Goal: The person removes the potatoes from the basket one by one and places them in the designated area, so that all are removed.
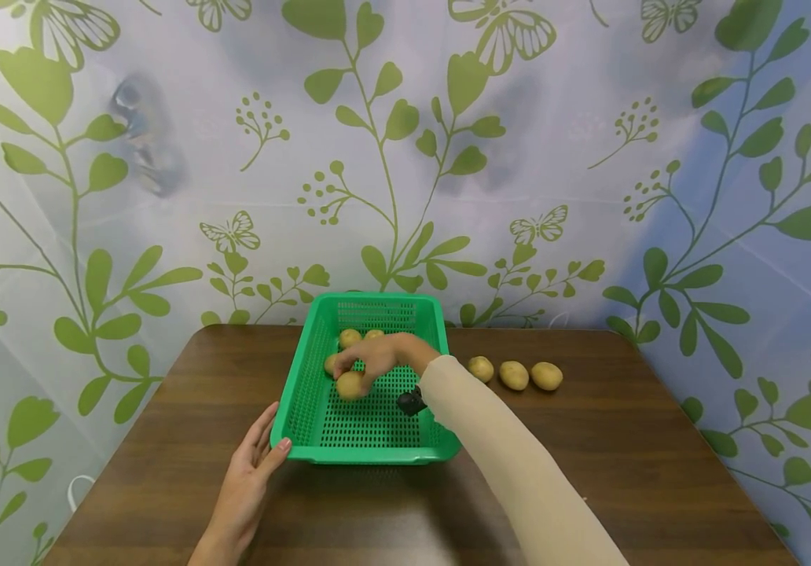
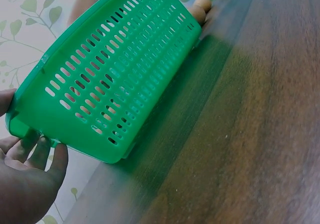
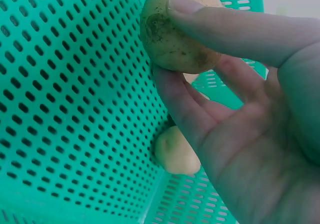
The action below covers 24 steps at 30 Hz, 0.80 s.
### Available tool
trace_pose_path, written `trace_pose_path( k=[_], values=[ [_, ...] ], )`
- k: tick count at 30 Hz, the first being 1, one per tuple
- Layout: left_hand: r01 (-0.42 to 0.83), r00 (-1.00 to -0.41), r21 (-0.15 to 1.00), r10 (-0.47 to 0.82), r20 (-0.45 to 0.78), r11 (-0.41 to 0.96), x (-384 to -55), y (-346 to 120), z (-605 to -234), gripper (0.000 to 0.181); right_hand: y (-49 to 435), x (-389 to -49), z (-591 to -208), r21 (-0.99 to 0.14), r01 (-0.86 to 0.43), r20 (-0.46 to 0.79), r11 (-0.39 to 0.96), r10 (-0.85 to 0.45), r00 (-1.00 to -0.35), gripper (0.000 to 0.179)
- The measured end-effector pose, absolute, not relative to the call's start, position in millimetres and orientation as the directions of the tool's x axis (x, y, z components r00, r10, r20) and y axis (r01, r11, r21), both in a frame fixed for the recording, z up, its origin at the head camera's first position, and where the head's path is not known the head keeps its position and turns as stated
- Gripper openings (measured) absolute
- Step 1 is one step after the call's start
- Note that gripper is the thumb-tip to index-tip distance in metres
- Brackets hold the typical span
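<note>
A green slotted plastic basket [image 1: 370, 455] stands on the table. At its near left corner my left hand [image 1: 244, 472] grips the rim, thumb on top and the other fingers against the outside, as the left wrist view also shows. My right hand [image 1: 383, 354] reaches into the basket and holds a potato [image 1: 350, 387] between thumb and fingers. Dark marks show on this potato's skin in the right wrist view. Farther back in the basket lie a potato [image 1: 350, 338], a second potato [image 1: 374, 333] and a third potato [image 1: 331, 365], partly hidden by the right hand.
Right of the basket, three potatoes lie in a row on the brown wooden table [image 1: 632, 440]: a near one [image 1: 480, 369], a middle one [image 1: 514, 375] and an outer one [image 1: 546, 376]. A leaf-patterned curtain [image 1: 405, 173] hangs behind the table.
</note>
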<state>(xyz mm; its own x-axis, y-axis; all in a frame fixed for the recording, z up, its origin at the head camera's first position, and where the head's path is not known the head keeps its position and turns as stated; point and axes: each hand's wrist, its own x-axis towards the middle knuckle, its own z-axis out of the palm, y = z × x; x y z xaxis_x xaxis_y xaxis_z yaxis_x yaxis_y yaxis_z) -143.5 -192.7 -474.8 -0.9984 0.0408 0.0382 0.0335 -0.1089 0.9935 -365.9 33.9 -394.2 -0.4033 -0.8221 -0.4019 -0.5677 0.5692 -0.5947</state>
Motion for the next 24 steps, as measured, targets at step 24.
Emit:
trace_pose_path(
  k=[24],
  values=[
    [0.048, -0.998, 0.992, 0.032, 0.052, -0.114, -143, -192, -475, 0.066, 73, -359, -367, -0.658, -0.508, -0.351, 0.556, -0.823, -0.446, 0.053]
  ],
)
